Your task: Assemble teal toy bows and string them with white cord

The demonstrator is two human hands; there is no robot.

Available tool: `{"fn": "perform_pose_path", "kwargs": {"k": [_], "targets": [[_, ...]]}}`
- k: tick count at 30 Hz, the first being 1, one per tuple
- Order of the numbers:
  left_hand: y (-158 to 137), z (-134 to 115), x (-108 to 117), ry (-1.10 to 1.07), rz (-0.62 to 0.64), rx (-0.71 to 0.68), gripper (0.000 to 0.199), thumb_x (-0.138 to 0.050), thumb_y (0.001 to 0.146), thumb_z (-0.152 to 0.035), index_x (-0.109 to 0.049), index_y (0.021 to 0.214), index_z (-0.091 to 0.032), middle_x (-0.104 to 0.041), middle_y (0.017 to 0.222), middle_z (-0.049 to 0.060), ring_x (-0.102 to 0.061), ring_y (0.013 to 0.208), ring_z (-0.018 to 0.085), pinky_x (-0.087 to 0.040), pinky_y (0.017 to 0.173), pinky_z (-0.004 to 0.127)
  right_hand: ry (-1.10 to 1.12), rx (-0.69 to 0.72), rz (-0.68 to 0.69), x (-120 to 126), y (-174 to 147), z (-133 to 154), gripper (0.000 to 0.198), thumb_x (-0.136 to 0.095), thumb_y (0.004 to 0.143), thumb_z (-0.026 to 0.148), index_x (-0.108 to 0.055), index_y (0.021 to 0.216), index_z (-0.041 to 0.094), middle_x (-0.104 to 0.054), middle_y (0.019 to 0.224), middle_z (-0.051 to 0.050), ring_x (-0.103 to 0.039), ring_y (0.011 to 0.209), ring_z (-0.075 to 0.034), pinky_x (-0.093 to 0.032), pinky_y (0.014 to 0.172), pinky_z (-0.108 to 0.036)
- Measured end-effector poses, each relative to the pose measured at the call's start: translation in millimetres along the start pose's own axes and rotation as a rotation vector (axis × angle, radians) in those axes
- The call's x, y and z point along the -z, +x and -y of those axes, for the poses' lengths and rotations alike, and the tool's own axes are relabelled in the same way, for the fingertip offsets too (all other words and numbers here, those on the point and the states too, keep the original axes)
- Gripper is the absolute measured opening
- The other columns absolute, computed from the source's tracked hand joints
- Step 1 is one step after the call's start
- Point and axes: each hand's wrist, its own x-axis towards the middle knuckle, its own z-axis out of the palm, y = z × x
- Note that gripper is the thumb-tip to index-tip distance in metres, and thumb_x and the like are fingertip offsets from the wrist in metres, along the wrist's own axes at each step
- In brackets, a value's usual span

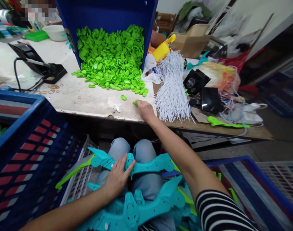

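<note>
- blue bin (108,14): loose green pieces (110,57) heaped at its mouth, plenty left
- upper teal part (151,166), across the knees (144,149): green strips (74,173) already at both ends
- left hand (118,177): fingers spread, resting on that part
- right hand (146,109): fingertips pinching one green piece (135,102) at the table (93,104)

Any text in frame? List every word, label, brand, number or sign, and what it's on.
Readable text: none.
Black square device on the table: round emblem, too small to read.
Blue bin: patch on its left edge, too blurred to tell whether it is a label.
Turquoise plastic parts: pale spots, no legible lettering.
</note>
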Motion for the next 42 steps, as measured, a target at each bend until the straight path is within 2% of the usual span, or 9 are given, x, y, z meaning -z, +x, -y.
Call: {"fn": "perform_pose_path", "kwargs": {"k": [7, 13, 17, 22, 24, 27, 32, 37, 42], "targets": [[6, -1, 11, -0.092, 0.134, 0.057, 0.077, -0.056, 0.073, -0.006, -0.031, 0.143, -0.027, -0.036, 0.143, 0.022, -0.047, 0.122, 0.037, -0.042, 0.093, 0.053, 0.102, 0.093, -0.136, -9, -25, 1, 0.026, -0.037, 0.090, 0.011, -0.063, 0.095, 0.012, -0.061, 0.102, -0.017, -0.052, 0.092, -0.025, -0.039, 0.082, -0.035], [50, 5, 24, -0.189, 0.142, 0.033, 0.075, -0.060, 0.072, -0.004, -0.037, 0.140, -0.026, -0.036, 0.142, 0.022, -0.051, 0.116, 0.036, -0.042, 0.092, 0.053, 0.305, -0.163, -0.254, -1, -37, 0, 0.024, -0.043, 0.088, 0.017, -0.060, 0.104, 0.013, -0.059, 0.102, -0.013, -0.053, 0.096, -0.023, -0.041, 0.087, -0.033], [69, 6, 43, -0.219, 0.307, 0.040, 0.084, -0.067, 0.070, -0.013, -0.030, 0.144, -0.022, -0.037, 0.140, 0.024, -0.049, 0.118, 0.038, -0.041, 0.094, 0.051, 0.218, -0.280, -0.142, 3, -50, -4, 0.021, -0.047, 0.086, 0.021, -0.063, 0.097, 0.012, -0.060, 0.094, -0.015, -0.053, 0.093, -0.028, -0.041, 0.084, -0.039], [102, 30, 58, -0.552, 0.588, 0.115, 0.085, -0.062, 0.075, -0.025, -0.019, 0.147, -0.012, -0.058, 0.120, 0.019, -0.058, 0.106, 0.031, -0.045, 0.089, 0.040, 0.335, -0.029, -0.177, -2, -51, -26, 0.020, -0.058, 0.079, 0.025, -0.060, 0.097, 0.015, -0.059, 0.111, -0.014, -0.048, 0.107, -0.029, -0.038, 0.092, -0.042], [114, 40, 55, -0.691, 0.593, 0.179, 0.081, -0.063, 0.073, -0.026, -0.028, 0.144, -0.009, -0.059, 0.119, 0.016, -0.058, 0.105, 0.028, -0.044, 0.088, 0.035, 0.416, 0.090, -0.117, -3, -46, -36, 0.016, -0.057, 0.078, 0.018, -0.060, 0.093, 0.017, -0.061, 0.113, -0.011, -0.049, 0.108, -0.026, -0.038, 0.094, -0.040], [123, 50, 46, -0.947, 0.619, 0.282, 0.065, -0.066, 0.071, -0.031, -0.048, 0.131, -0.011, -0.064, 0.109, 0.010, -0.059, 0.094, 0.022, -0.045, 0.078, 0.028, 0.479, 0.084, -0.077, 0, -50, -39, 0.011, -0.053, 0.080, 0.014, -0.061, 0.087, 0.017, -0.066, 0.099, -0.008, -0.054, 0.098, -0.023, -0.040, 0.092, -0.038], [126, 56, 40, -1.290, 0.678, 0.547, 0.047, -0.062, 0.074, -0.056, -0.066, 0.092, -0.012, -0.055, 0.062, -0.002, -0.048, 0.056, 0.011, -0.037, 0.054, 0.022, 0.658, 0.205, -0.144, 3, -123, -2, 0.020, -0.055, 0.087, 0.034, -0.062, 0.097, 0.019, -0.066, 0.102, -0.008, -0.056, 0.098, -0.021, -0.043, 0.090, -0.038], [131, 50, 48, -1.388, 0.714, 0.718, 0.049, -0.056, 0.080, -0.058, -0.065, 0.092, -0.012, -0.062, 0.070, 0.003, -0.056, 0.061, 0.013, -0.040, 0.059, 0.024, 0.697, 0.360, -0.044, -17, -202, 32, 0.026, -0.050, 0.090, 0.037, -0.064, 0.100, 0.017, -0.067, 0.106, -0.012, -0.056, 0.099, -0.022, -0.048, 0.087, -0.040], [130, 46, 50, -1.380, 0.697, 0.716, 0.042, -0.053, 0.086, -0.050, -0.065, 0.094, -0.011, -0.062, 0.066, 0.002, -0.055, 0.060, 0.012, -0.039, 0.059, 0.022, 0.647, 0.263, -0.097, -37, -209, 40, 0.026, -0.049, 0.091, 0.034, -0.067, 0.101, 0.018, -0.067, 0.110, -0.012, -0.055, 0.103, -0.024, -0.048, 0.088, -0.043]]}}
